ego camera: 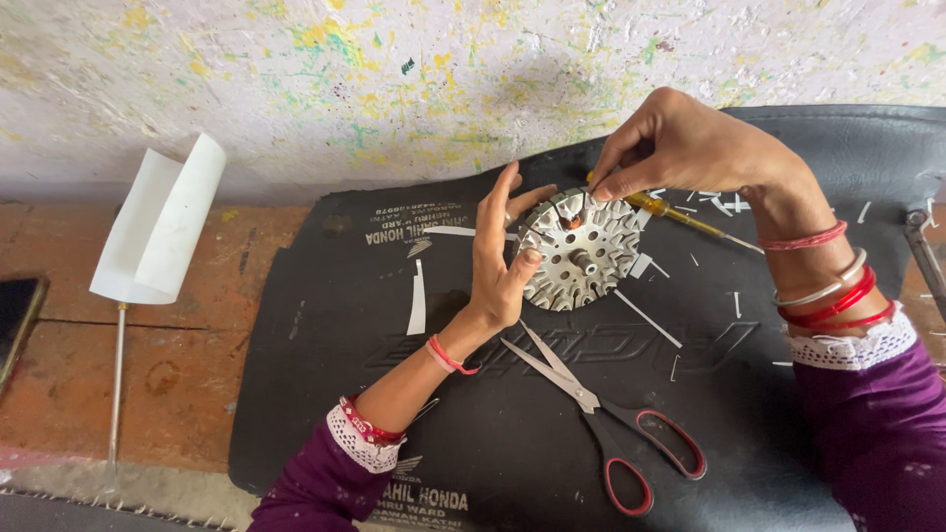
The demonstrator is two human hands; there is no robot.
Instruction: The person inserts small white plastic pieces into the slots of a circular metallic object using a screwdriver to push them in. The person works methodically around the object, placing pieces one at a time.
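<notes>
My left hand [501, 251] grips the left edge of a round silver slotted metal core [589, 251], holding it tilted up off a black mat [325, 335]. My right hand [680, 148] reaches from above with fingertips pinched at the core's top slots, where a bit of copper-coloured wire shows; what the fingers pinch is too small to tell. A yellow-handled screwdriver [680, 215] lies on the mat just behind the core, under my right hand.
Red-handled scissors [611, 419] lie open on the mat below the core. White paper strips [417, 300] are scattered over the mat. A curled white paper sheet [158, 227] on a thin rod rests at left on the brick floor. A dark phone [15, 315] sits at the far left edge.
</notes>
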